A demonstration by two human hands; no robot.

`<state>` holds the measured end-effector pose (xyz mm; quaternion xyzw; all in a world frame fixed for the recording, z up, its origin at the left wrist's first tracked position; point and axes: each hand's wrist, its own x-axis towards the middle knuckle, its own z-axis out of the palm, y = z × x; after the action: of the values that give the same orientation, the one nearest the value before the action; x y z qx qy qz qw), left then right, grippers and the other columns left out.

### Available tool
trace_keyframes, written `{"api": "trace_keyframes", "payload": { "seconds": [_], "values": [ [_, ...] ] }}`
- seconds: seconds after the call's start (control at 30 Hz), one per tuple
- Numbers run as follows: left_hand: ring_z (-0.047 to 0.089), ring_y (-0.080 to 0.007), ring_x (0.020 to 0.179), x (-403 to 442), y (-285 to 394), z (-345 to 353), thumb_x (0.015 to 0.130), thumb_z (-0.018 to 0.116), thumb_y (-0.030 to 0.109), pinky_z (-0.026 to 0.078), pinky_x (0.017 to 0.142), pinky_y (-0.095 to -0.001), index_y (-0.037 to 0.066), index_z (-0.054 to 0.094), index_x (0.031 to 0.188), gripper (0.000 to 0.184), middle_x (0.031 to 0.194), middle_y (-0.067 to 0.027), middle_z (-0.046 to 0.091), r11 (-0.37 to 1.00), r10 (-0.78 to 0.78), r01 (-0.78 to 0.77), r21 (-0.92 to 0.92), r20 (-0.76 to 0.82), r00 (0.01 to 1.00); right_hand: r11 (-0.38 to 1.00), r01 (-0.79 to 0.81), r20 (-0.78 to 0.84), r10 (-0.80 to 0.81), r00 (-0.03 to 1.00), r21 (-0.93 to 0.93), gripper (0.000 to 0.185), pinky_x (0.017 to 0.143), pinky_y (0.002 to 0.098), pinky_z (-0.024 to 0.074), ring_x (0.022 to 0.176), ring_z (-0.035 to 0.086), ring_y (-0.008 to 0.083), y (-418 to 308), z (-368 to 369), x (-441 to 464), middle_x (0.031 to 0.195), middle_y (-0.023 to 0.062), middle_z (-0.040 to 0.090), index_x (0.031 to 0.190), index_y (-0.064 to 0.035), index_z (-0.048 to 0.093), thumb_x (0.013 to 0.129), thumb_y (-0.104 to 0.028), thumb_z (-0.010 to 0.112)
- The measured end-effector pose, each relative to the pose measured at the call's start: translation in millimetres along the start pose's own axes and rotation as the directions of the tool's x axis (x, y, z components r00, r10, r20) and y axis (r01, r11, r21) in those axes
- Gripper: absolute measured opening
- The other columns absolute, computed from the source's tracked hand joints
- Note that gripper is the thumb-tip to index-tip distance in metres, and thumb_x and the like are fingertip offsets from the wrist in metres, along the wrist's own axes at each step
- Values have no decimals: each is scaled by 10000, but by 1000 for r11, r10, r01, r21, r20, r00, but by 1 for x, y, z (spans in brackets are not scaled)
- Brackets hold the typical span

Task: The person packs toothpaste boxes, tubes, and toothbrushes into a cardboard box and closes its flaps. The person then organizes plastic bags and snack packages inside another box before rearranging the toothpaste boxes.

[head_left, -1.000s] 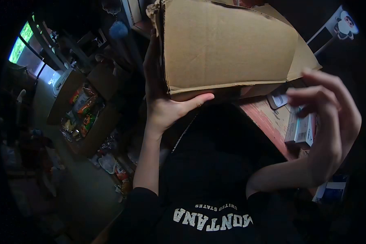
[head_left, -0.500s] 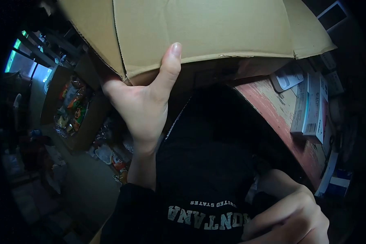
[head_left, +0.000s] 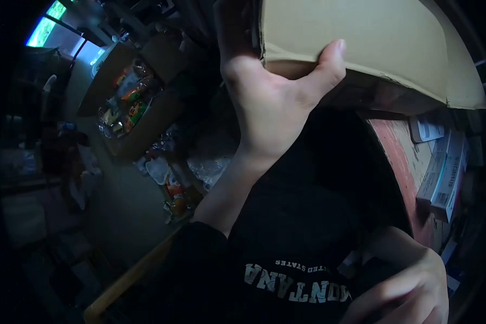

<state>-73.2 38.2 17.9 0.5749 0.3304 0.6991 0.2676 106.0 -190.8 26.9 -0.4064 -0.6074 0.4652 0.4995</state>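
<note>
A brown cardboard box is held up at the top right. My left hand grips its lower left corner, the thumb lying on the near face and the other fingers behind the edge, mostly hidden. Down at the lower right, my right hand rests against the front of the black shirt, away from the box. Its fingers are bent and partly cut off by the frame edge, so what they hold, if anything, cannot be seen.
An open carton with several wrapped snacks stands at the upper left. Plastic bags and packets lie below it. On the right, a worn reddish table bears slim boxes and a white tray-like item.
My right hand has dropped from beside the box to the shirt, its fingers now bent. My left thumb has moved up onto the box's near face. The view has shifted.
</note>
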Motion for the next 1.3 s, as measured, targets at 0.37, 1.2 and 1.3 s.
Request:
{"api": "trace_keyframes", "payload": {
  "seconds": [0.37,1.2,1.3],
  "values": [
    [331,-246,1180,-13,-85,-80,792,500,408,322,950,-389,52,312,1269,624,1316,-122,251,915,341,-296,-273,134,930,942,136,295,-230,928,308,203,501,267,427,549,528,194,7,49,122,645,107,545,771,34,542,824,-128,433],
    [561,-311,861,-235,-322,-312,745,547,404,436,757,-373,34,529,1029,467,912,-201,579,228,-847,657,719,-186,498,793,-311,714,-209,669,524,268,463,285,404,479,478,207,40,163,200,547,92,499,649,39,539,819,-150,455],
    [570,-258,823,-183,-275,-258,763,565,338,443,721,-330,24,539,986,385,865,-163,587,392,-815,754,527,-181,551,890,-130,582,-170,796,437,279,458,287,401,470,472,208,35,150,209,535,90,494,634,40,539,819,-153,458]
  ]
}}
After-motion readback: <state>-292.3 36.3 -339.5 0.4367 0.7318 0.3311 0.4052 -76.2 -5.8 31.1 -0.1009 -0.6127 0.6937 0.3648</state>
